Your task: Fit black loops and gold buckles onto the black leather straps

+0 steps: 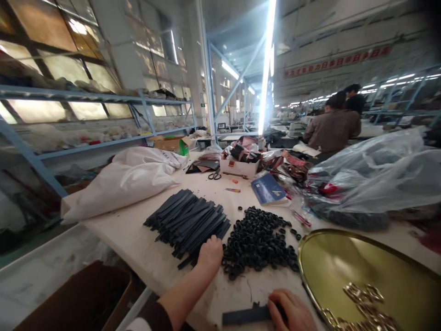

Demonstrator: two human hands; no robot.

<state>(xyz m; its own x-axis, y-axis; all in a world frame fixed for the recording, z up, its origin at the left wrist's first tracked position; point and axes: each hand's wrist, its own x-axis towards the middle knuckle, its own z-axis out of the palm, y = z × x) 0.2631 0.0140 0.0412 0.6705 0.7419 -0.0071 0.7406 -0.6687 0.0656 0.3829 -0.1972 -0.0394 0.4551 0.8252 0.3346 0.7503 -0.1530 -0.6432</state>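
My left hand (210, 253) is closed at the near right edge of a pile of dark flat strips (188, 220); what its fingers hold, if anything, is hidden. A heap of small black rings (260, 239) lies just right of it. Near the table's front edge, my right hand (289, 310) has its fingers curled over the right end of a dark strip (246, 316) lying flat. At the right, a gold-coloured oval tray (320, 276) holds several shiny metal buckles (365, 299).
Behind the piles are a blue booklet (268, 188), scissors (214, 175) and a white box (237, 169). A white sack (131, 179) lies left, clear plastic bags (375, 174) right. A cardboard box (86, 299) stands below left. A person (332, 124) is farther back.
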